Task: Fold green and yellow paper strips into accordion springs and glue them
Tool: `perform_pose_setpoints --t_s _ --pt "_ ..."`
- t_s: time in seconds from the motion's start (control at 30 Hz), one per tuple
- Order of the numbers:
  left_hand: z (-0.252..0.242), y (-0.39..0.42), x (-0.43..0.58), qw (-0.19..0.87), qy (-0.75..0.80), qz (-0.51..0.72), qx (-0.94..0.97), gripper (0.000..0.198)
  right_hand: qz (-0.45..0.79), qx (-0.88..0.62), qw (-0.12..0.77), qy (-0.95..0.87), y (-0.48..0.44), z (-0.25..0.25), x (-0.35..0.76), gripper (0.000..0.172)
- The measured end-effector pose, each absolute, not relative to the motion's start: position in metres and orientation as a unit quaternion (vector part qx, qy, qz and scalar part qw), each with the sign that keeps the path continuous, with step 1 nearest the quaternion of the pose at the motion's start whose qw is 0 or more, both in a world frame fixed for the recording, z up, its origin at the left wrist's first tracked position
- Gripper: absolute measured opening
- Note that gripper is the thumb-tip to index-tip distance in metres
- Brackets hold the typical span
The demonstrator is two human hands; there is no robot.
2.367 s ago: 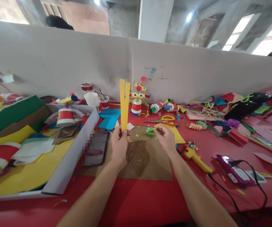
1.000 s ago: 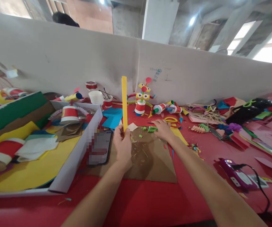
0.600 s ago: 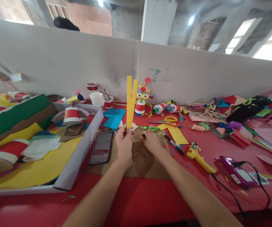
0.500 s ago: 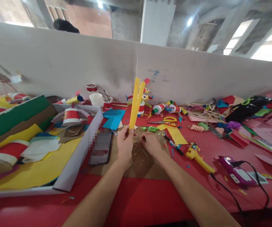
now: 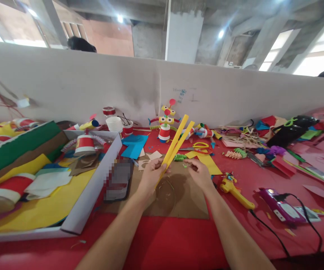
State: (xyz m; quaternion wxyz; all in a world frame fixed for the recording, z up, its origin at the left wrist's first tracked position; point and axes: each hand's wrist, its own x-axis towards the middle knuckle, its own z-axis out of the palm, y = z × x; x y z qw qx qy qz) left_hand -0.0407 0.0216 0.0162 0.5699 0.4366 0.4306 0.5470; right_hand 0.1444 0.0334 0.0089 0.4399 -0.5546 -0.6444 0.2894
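Note:
Two long yellow paper strips (image 5: 176, 144) are pinched in my left hand (image 5: 150, 175), overlapping at the grip and fanned apart at the top. They lean up to the right over a brown cardboard sheet (image 5: 190, 200). To the right of them, my right hand (image 5: 200, 175) hovers above the cardboard with fingers slightly bent and apart, and I see nothing in it. Just beyond its fingertips lies a green folded paper spring (image 5: 180, 158). A yellow paper sheet (image 5: 210, 165) and yellow-handled scissors (image 5: 200, 146) are close behind.
On the left stands a white-walled box (image 5: 94, 187) with paper and cups; beside it lies a phone (image 5: 119, 180). A paper-cup figure (image 5: 164, 133) stands at the back. To the right are a yellow glue gun (image 5: 239, 195), a purple power socket (image 5: 281, 208) with cords and paper scraps.
The strips have tilted from nearly upright to leaning right, and their tops are lower. My right hand has shifted right, and its fingers have spread apart.

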Motion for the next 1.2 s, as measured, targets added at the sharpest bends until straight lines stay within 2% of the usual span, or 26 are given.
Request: perform_pose_setpoints --t_s 0.07,0.13,0.23,0.4,0.5,0.63,0.83,0.9,1.07,1.2 --pt "0.018 0.019 -0.037 0.586 0.436 0.519 0.445 0.024 0.434 -0.489 0.482 -0.583 0.030 0.015 0.136 0.030" --pt "0.021 0.016 -0.033 0.603 0.438 0.477 0.467 0.022 0.499 -0.451 0.494 -0.551 0.027 0.019 0.129 0.029" --pt "0.022 0.012 -0.027 0.592 0.442 0.422 0.525 0.017 0.504 -0.454 0.507 -0.532 0.025 0.019 0.126 0.027" --pt "0.020 0.009 -0.024 0.567 0.452 0.386 0.571 0.018 0.524 -0.475 0.481 -0.518 0.025 0.014 0.127 0.031" --pt "0.016 0.008 -0.024 0.549 0.490 0.424 0.529 0.020 0.528 -0.455 0.473 -0.540 0.023 0.011 0.121 0.032" --pt "0.014 0.006 -0.020 0.576 0.485 0.481 0.448 0.022 0.514 -0.425 0.502 -0.551 0.019 0.013 0.113 0.030" --pt "0.030 0.003 -0.023 0.516 0.487 0.593 0.380 0.021 0.512 -0.456 0.629 -0.366 0.028 0.022 0.132 0.036" --pt "0.037 0.003 -0.024 0.511 0.492 0.606 0.361 0.024 0.530 -0.437 0.650 -0.325 0.033 0.023 0.141 0.033" --pt "0.041 0.004 -0.019 0.524 0.477 0.632 0.314 0.030 0.589 -0.359 0.655 -0.309 0.040 0.021 0.146 0.029" --pt "0.032 0.009 -0.015 0.547 0.421 0.669 0.276 0.039 0.595 -0.358 0.657 -0.294 0.038 0.022 0.144 0.028"
